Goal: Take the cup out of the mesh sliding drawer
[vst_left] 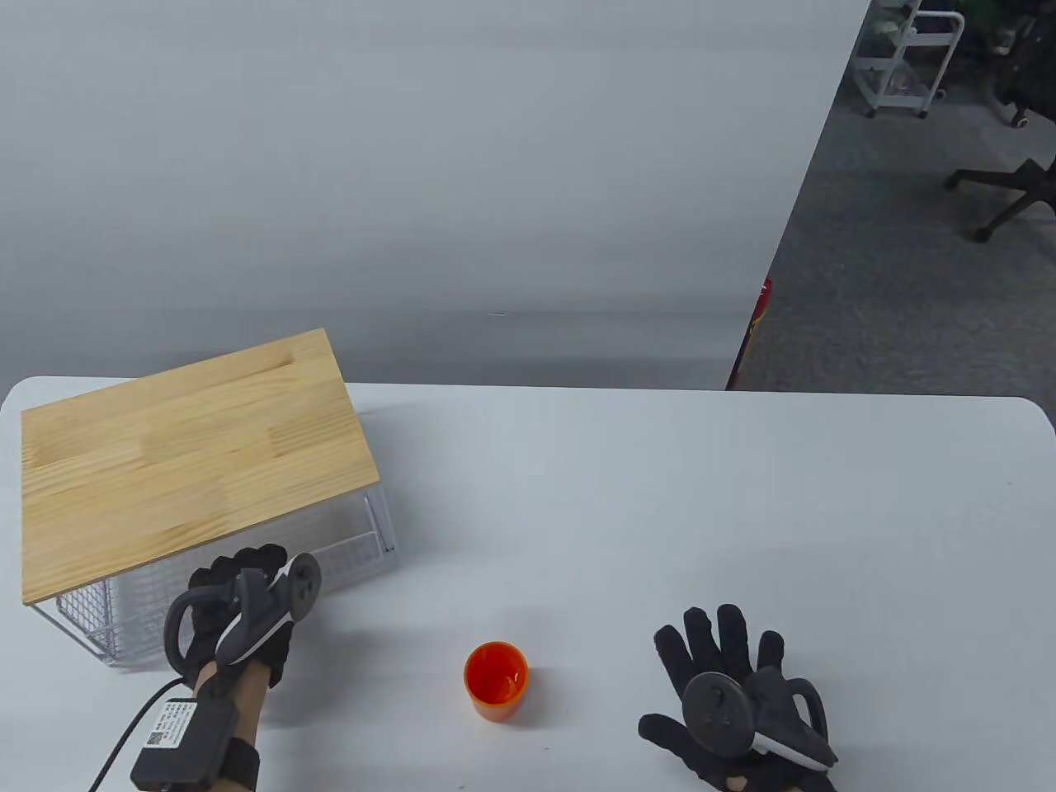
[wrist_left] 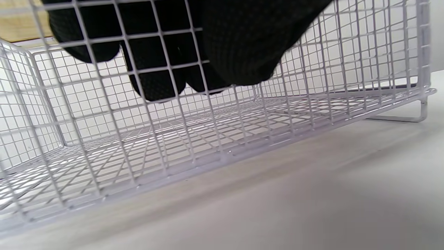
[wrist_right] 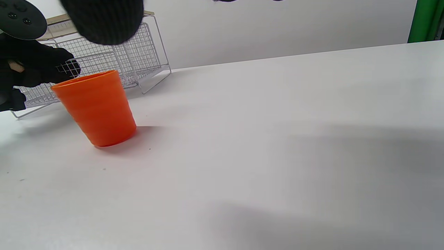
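The orange cup [vst_left: 495,681] stands upright on the white table, outside the drawer, between my hands; it also shows in the right wrist view [wrist_right: 95,107]. The white mesh drawer [vst_left: 346,561] sits under a wooden top [vst_left: 190,454] at the left, and it looks empty in the left wrist view [wrist_left: 242,139]. My left hand [vst_left: 243,577] grips the drawer's front wall, with fingers [wrist_left: 156,80] curled inside behind the mesh. My right hand [vst_left: 718,652] lies flat on the table with fingers spread, right of the cup and apart from it, holding nothing.
The table's [vst_left: 660,511] far edge meets a grey wall. A cable [vst_left: 124,742] runs from my left wrist off the bottom edge. Office chairs and a cart stand on the floor at the far right, off the table.
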### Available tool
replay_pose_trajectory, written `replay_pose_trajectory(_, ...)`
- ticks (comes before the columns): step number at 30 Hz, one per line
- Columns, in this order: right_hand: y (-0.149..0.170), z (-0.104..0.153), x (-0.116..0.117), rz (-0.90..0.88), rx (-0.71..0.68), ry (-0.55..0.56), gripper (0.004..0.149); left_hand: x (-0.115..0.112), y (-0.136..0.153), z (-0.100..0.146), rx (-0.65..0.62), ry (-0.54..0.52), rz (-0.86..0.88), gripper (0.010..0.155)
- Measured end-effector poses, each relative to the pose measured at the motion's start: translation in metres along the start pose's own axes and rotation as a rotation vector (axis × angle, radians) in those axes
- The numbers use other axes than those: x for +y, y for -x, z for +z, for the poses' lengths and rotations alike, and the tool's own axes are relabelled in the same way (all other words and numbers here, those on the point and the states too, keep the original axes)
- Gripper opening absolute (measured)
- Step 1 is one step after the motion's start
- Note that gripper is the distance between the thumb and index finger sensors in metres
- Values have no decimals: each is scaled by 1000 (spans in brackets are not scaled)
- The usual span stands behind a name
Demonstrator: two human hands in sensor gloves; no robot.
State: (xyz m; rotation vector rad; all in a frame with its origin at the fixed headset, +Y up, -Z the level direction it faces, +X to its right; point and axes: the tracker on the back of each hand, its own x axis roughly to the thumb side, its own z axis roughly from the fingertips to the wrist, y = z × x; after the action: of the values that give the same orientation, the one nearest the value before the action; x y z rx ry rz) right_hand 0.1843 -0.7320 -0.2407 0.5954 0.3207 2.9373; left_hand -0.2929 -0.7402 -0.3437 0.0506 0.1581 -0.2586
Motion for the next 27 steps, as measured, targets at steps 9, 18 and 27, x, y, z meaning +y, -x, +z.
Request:
replay_pose_trajectory(9,0,0,-1,-2,2,2,89,-4,1,-10,20,3,-1,39)
replay_pose_trajectory(18,1,-1,0,-3,8,-12,89,-5,3,-17,34,-3,7,39)
replay_pose_trajectory(27,1,-2,-1,-6,12,-12,89,-9,5,-13,-3,29,18,52)
